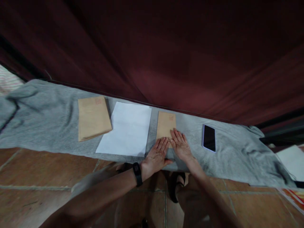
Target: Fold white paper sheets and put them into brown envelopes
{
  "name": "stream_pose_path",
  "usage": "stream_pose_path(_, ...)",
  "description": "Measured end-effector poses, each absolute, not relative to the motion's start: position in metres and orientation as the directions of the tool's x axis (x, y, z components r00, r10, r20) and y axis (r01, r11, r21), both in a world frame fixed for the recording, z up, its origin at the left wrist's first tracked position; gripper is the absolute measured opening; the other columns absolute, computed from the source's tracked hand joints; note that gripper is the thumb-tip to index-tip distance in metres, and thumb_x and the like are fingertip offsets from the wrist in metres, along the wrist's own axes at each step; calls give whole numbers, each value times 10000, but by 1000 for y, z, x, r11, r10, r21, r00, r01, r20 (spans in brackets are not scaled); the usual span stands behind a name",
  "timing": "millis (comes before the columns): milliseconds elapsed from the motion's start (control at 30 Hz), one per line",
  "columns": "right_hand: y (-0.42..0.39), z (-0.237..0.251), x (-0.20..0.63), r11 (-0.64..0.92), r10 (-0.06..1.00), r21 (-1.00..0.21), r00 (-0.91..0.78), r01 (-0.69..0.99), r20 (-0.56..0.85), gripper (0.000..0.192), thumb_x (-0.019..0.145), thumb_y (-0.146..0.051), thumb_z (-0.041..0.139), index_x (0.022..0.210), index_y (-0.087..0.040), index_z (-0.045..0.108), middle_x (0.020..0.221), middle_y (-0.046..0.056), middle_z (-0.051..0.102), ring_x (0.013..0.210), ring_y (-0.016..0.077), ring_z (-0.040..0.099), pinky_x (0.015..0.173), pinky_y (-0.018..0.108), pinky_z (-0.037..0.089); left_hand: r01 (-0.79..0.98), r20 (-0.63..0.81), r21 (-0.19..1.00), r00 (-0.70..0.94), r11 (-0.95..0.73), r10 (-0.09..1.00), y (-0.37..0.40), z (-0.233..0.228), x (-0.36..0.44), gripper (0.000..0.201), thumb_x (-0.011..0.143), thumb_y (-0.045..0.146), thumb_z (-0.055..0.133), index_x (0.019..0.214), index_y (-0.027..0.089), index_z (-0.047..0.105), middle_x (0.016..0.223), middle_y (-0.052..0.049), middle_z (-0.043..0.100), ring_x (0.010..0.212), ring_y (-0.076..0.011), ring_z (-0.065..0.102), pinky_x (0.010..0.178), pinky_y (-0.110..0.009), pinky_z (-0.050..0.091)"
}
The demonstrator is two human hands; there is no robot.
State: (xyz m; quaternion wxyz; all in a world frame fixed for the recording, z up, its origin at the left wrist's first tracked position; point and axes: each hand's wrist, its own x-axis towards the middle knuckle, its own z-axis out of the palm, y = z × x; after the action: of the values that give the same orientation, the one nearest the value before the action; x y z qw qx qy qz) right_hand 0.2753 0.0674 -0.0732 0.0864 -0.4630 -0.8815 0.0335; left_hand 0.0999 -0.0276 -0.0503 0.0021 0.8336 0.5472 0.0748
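A grey cloth [47,120] is lying across a tiled floor in front of a dark red curtain [190,57]. On it, a single brown envelope [165,124] is lying flat, its long axis pointing away from the person. Both hands are pressing flat on its near end, fingers extended and close together: the left hand [157,155], a black band at its wrist, beside the right hand [180,145]. Left of it are lying white paper [127,129] and a stack of envelopes [93,117]; a phone [209,138] is sitting to the right.
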Motion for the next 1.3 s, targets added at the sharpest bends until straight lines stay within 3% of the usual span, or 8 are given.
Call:
stream_pose_path(200, 70, -77, 278, 550, 832, -130, -528, 825, 168, 614, 1105, -446, 199, 1619, -127, 307, 1676, 145, 299, 1560, 269, 256, 1246, 507, 236, 924, 138, 97, 355, -369, 925, -30, -55, 96, 839, 970, 651, 423, 1573, 72, 351, 1657, -210, 321, 1583, -335, 177, 1255, -621, 191)
stream_pose_path(333, 67, -77, 275, 514, 850, -134, -483, 847, 210, 633, 1097, -476, 258, 1621, -124, 302, 1658, 150, 339, 1540, 290, 302, 1239, 505, 261, 928, 199, 150, 310, -342, 930, -25, -65, 85, 767, 984, 549, 460, 1570, 67, 346, 1636, -232, 356, 1563, -330, 249, 1246, -579, 263)
stream_pose_path(500, 65, -76, 269, 479, 870, -128, -448, 869, 207, 615, 1092, -452, 319, 1619, -135, 313, 1644, 138, 369, 1533, 282, 324, 1250, 493, 251, 940, 264, 270, 135, -208, 955, -9, -73, 68, 610, 979, 351, 487, 1508, 55, 419, 1626, -255, 364, 1491, -358, 399, 1152, -512, 436)
stream_pose_path(633, 66, -74, 266, 462, 879, -126, -435, 878, 194, 612, 1085, -459, 356, 1610, -146, 338, 1642, 125, 373, 1526, 283, 341, 1252, 486, 253, 904, 256, 389, 79, -178, 963, 5, -73, 62, 597, 933, 233, 506, 1512, 113, 421, 1631, -245, 360, 1436, -367, 473, 1099, -544, 480)
stream_pose_path(767, 66, -72, 265, 454, 884, -117, -430, 883, 183, 630, 1082, -471, 366, 1595, -105, 358, 1647, 131, 358, 1527, 286, 337, 1255, 466, 252, 844, 253, 521, -11, -126, 968, 18, -72, 62, 619, 863, 145, 527, 1479, 166, 469, 1565, -192, 476, 1414, -348, 493, 1112, -563, 476)
stream_pose_path(967, 66, -73, 263, 457, 881, -133, -428, 879, 200, 619, 1080, -482, 362, 1605, -154, 350, 1638, 119, 380, 1525, 280, 344, 1250, 482, 265, 685, 109, 728, -138, 16, 984, 28, -55, 61, 709, 783, 150, 622, 1476, 171, 471, 1338, -144, 617, 1257, -322, 604, 1073, -507, 517)
stream_pose_path(1167, 68, -72, 263, 450, 887, -142, -422, 882, 187, 619, 1073, -483, 391, 1598, -156, 362, 1629, 117, 403, 1519, 278, 354, 1239, 485, 287, 323, -259, 897, -174, 303, 950, 37, -40, 59, 927, 791, 182, 672, 1585, 102, 202, 949, -59, 734, 799, -221, 718, 741, -355, 593)
stream_pose_path(1300, 70, -69, 263, 448, 890, -155, -422, 881, 175, 614, 1072, -483, 398, 1590, -154, 380, 1631, 107, 401, 1515, 271, 360, 1238, 468, 292, 180, -345, 918, -77, 354, 935, 36, -33, 61, 668, 859, 351, 648, 1438, 159, 377, 891, -38, 764, 638, -183, 707, 530, -264, 524)
